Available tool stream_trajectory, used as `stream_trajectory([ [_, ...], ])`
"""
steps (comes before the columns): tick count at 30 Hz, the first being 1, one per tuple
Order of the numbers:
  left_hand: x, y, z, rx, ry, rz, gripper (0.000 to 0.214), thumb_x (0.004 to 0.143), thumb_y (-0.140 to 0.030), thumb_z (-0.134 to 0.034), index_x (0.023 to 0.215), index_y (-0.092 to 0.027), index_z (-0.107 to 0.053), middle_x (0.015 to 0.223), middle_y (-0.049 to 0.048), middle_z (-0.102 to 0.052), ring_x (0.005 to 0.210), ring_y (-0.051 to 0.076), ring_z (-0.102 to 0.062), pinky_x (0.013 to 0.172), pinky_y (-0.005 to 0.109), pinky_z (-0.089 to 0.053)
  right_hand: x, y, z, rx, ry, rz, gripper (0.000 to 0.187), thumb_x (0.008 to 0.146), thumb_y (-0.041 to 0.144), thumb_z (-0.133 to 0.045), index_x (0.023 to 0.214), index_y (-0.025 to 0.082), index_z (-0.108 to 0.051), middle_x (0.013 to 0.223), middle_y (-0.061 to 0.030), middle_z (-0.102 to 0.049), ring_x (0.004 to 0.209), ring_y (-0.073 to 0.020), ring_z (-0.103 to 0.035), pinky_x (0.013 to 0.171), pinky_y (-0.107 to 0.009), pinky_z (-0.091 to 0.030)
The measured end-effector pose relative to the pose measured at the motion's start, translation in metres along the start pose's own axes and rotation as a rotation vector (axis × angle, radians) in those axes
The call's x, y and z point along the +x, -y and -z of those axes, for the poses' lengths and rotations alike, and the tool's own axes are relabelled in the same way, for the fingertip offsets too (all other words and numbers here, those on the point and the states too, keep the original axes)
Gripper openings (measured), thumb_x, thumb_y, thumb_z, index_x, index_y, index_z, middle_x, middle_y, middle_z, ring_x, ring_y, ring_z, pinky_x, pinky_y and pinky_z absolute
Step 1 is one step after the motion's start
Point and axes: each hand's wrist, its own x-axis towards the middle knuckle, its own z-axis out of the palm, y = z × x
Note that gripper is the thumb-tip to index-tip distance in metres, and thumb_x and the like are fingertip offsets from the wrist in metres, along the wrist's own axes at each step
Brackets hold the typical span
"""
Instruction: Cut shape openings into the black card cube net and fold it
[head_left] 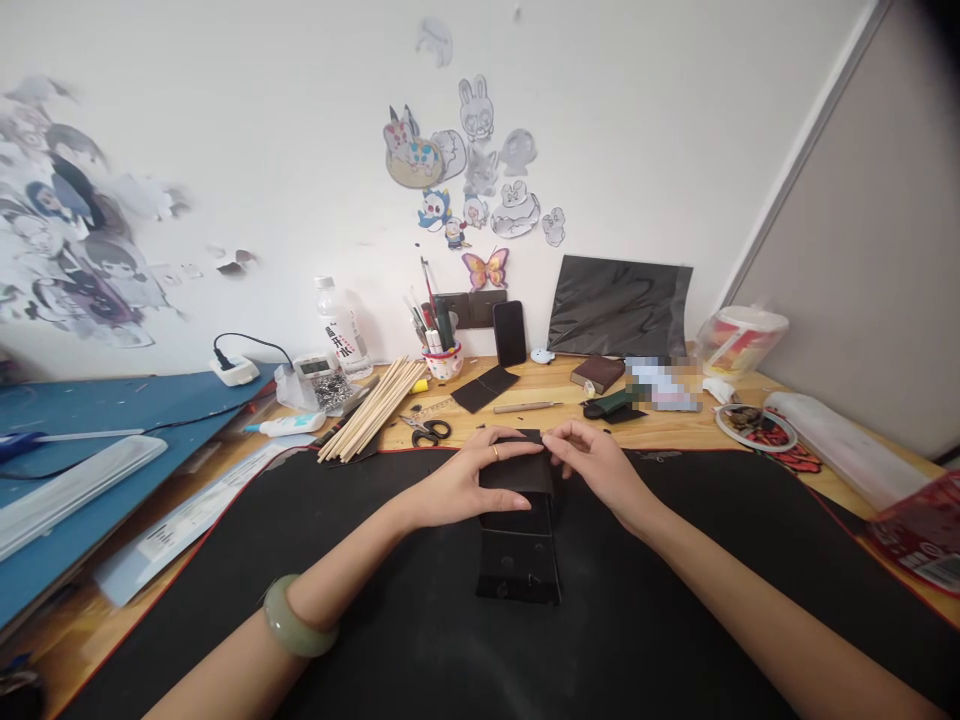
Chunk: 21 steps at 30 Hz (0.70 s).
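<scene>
A folded strip of black paper point(519, 545) lies on the black mat point(420, 620) in front of me, creased into several panels. My left hand point(469, 475) rests over its far left part, fingers pressed flat along the top fold. My right hand point(596, 460) pinches the far right edge of the same fold with thumb and fingers together. The two hands almost meet above the paper's far end. A green bangle point(296, 620) sits on my left wrist.
Scissors point(426, 429) and a bundle of wooden sticks point(371, 408) lie past the mat at left. A pen cup point(442, 358), phone point(509, 333), water bottle point(341, 330), black sheet point(619, 305) and white bucket point(742, 338) line the wall. A blue cutting mat point(90, 440) is at left.
</scene>
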Motion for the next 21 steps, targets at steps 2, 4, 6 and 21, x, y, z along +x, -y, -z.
stream_trajectory([
  [2, 0.0, 0.0, -0.001, 0.0, -0.005, -0.004, 0.055, 0.074, -0.033, -0.063, 0.125, -0.03, -0.042, 0.126, 0.0061, -0.038, 0.12, 0.02, -0.033, 0.103, 0.039, -0.024, -0.001, -0.001, 0.001, -0.021, 0.004, 0.001, 0.029, 0.076, 0.045, -0.053, 0.073, 0.016, -0.055, 0.064, 0.0012, -0.054, 0.056, -0.0098, -0.05, 0.054, -0.024, -0.041],
  [4, 0.0, 0.001, -0.002, -0.006, -0.007, -0.015, 0.056, 0.074, -0.034, -0.063, 0.126, -0.029, -0.041, 0.127, 0.0059, -0.038, 0.121, 0.02, -0.032, 0.104, 0.038, -0.023, -0.001, -0.001, 0.002, -0.033, 0.011, -0.003, 0.032, 0.078, 0.047, -0.049, 0.075, 0.016, -0.058, 0.064, 0.0006, -0.054, 0.053, -0.0096, -0.049, 0.055, -0.025, -0.041],
  [6, 0.0, 0.003, -0.004, -0.015, -0.013, -0.013, 0.058, 0.074, -0.035, -0.063, 0.127, -0.028, -0.039, 0.128, 0.0059, -0.037, 0.122, 0.019, -0.032, 0.104, 0.037, -0.023, -0.001, 0.001, 0.004, -0.037, 0.022, -0.012, 0.033, 0.078, 0.047, -0.049, 0.076, 0.015, -0.058, 0.065, -0.0002, -0.055, 0.054, -0.01, -0.05, 0.056, -0.026, -0.041],
  [21, -0.001, 0.003, -0.003, 0.02, -0.042, -0.051, 0.054, 0.071, -0.038, -0.065, 0.121, -0.029, -0.047, 0.125, 0.0062, -0.039, 0.119, 0.021, -0.034, 0.103, 0.036, -0.025, -0.016, 0.021, 0.024, -0.325, 0.389, 0.066, 0.073, 0.058, 0.033, -0.075, 0.12, 0.025, -0.036, 0.096, -0.0026, -0.05, 0.089, -0.0161, -0.051, 0.077, -0.03, -0.044],
])
